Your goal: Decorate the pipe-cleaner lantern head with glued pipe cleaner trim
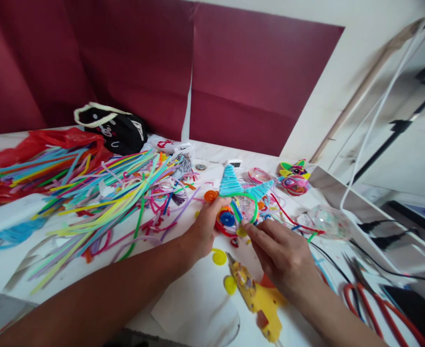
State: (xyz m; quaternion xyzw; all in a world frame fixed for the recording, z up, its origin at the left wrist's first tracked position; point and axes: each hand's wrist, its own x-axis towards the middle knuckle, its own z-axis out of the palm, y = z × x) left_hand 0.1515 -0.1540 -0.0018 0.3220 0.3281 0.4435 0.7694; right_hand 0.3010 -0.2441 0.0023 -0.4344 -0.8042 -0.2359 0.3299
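My left hand (205, 225) is closed on a craft figure (247, 208) made of coiled pipe cleaners around a clear body. The figure has two light blue pointed ears, a green-rimmed ring, a dark blue coil and an orange coil at its side. My right hand (282, 248) is closed, its fingertips pressing a small yellow pipe-cleaner coil (241, 232) against the figure's lower edge. Below the hands lie two more yellow coils, one spiral (219, 257) and one disc (230, 285). A yellow glue gun (259, 306) rests beside them, nozzle pointing away from me.
Loose pipe cleaners (125, 188) spread across the left, some in a red plastic bag (71, 139). Behind them sits a black bag (116, 130). Red-handled scissors (369, 294), black cables and a clear plastic ball (330, 221) lie right. Another colourful figure (294, 180) stands behind.
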